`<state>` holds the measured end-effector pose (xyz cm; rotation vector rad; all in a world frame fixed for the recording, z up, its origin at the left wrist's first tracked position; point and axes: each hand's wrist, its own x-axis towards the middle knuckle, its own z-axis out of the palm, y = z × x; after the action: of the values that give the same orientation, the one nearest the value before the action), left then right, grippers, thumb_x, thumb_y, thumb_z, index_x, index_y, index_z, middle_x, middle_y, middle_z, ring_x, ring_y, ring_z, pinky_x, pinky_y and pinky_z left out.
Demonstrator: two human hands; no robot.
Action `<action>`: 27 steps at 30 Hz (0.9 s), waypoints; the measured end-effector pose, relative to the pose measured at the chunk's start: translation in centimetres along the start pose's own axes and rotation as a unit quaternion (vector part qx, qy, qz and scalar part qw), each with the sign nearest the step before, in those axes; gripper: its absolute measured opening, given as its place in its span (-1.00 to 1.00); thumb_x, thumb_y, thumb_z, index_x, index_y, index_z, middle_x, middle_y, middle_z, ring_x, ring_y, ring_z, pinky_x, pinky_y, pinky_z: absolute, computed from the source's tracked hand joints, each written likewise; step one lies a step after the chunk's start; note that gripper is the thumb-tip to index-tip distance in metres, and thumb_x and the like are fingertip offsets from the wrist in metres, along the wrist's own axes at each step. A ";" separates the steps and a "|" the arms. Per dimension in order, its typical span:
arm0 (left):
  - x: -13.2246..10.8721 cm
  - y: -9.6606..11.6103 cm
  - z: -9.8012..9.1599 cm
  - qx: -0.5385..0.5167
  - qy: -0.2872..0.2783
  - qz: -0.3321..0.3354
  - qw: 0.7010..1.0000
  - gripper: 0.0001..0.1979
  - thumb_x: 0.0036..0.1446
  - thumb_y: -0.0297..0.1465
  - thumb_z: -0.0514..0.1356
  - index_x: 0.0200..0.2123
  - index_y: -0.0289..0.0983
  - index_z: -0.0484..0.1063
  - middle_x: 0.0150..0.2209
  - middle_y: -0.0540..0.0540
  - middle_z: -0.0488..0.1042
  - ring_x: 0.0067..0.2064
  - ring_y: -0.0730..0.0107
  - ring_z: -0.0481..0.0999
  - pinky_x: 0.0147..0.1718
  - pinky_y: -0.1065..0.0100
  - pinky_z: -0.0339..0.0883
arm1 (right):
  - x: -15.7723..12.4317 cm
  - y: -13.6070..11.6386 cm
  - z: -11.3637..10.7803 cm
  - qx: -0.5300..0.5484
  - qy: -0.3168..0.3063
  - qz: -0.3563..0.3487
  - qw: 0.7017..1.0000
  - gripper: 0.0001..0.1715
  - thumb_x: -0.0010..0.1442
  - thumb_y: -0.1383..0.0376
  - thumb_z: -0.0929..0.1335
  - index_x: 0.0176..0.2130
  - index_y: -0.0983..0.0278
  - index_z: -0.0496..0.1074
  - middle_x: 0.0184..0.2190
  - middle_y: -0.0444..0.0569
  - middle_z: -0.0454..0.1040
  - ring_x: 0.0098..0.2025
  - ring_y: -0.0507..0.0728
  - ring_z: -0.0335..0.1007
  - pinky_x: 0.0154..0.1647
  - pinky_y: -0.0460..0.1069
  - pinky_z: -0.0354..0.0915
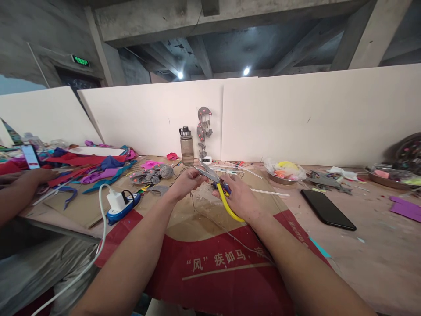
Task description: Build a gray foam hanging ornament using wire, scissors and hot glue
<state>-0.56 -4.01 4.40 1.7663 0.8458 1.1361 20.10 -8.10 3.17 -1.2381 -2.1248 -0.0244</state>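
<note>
Our big red and brown cardboard [223, 292] lies at six o'clock. A grey moon hanging [204, 113] is at twelve and looks all made. Our right hand [243, 197] holds the scissors [213, 176] in the middle, with the blades apart. Our left hand [186, 182], by the blade tips, seems to pinch the grey string [230, 235], which trails toward five o'clock. The string looks long and not yet snipped, so some work seems left.

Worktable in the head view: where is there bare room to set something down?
Mostly bare: the tabletop between the black smartphone and purple sheet, and nearer than both; also the cardboard's red part below its printed line. Crowded: the left side, under fabric strips; the back, around the water bottle; the middle, around the scissors.
</note>
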 end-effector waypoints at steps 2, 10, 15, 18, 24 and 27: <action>0.0 0.0 -0.1 0.003 -0.002 0.005 1.000 -0.73 0.03 -0.19 0.28 -0.35 -0.30 0.45 -0.56 0.09 0.22 -0.61 0.64 0.01 -0.62 0.46 -0.15 | 0.0 0.0 0.0 -0.002 -0.003 -0.001 1.000 -0.45 0.22 -0.08 0.27 0.06 0.17 0.33 -0.17 0.07 0.38 -0.17 0.19 0.37 -0.17 0.02 0.23; 0.0 0.0 -0.2 0.019 -0.005 0.000 1.000 -0.71 0.03 -0.19 0.28 -0.37 -0.32 0.43 -0.59 0.12 0.13 -0.60 0.64 0.00 -0.62 0.48 -0.14 | 0.0 -0.2 -0.6 -0.063 -0.011 0.008 0.998 -0.40 0.19 -0.15 0.25 0.06 0.14 0.33 -0.18 0.07 0.41 -0.23 0.19 0.39 -0.28 -0.01 0.19; -0.1 0.3 -0.2 0.041 -0.010 -0.006 0.999 -0.70 0.07 -0.17 0.24 -0.37 -0.33 0.42 -0.58 0.12 0.14 -0.60 0.64 0.01 -0.62 0.48 -0.11 | -0.1 -0.3 -0.7 -0.067 -0.006 -0.001 0.998 -0.42 0.21 -0.13 0.24 0.03 0.17 0.35 -0.22 0.06 0.44 -0.25 0.19 0.40 -0.31 -0.01 0.16; 0.0 0.5 -0.1 0.040 -0.006 0.000 0.999 -0.68 0.06 -0.18 0.25 -0.26 -0.32 0.43 -0.50 0.09 0.25 -0.60 0.66 0.03 -0.63 0.49 -0.10 | 0.0 -0.2 -0.6 -0.006 -0.005 0.007 1.000 -0.53 0.22 -0.07 0.27 -0.07 0.19 0.40 -0.31 0.02 0.46 -0.29 0.15 0.37 -0.32 -0.03 0.15; 0.3 0.2 -0.2 0.027 0.062 -0.013 0.998 -0.67 -0.01 -0.17 0.30 -0.32 -0.31 0.40 -0.55 0.11 0.23 -0.61 0.65 0.04 -0.65 0.49 -0.13 | 0.3 0.0 -0.2 0.180 0.023 0.051 0.982 -0.71 0.24 0.06 0.25 -0.30 0.22 0.35 -0.49 -0.17 0.35 -0.45 0.04 0.22 -0.41 -0.07 0.11; 0.5 -0.2 -0.3 0.023 0.077 -0.020 0.997 -0.65 -0.05 -0.15 0.33 -0.43 -0.31 0.37 -0.61 0.14 0.14 -0.62 0.65 0.03 -0.65 0.48 -0.16 | 0.3 0.0 0.1 0.216 0.028 0.059 0.974 -0.75 0.22 0.09 0.26 -0.30 0.21 0.35 -0.48 -0.17 0.35 -0.43 0.04 0.23 -0.39 -0.07 0.12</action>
<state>-0.67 -3.45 4.47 1.7085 1.0016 1.2475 19.95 -7.82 3.26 -1.0806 -1.8718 0.4277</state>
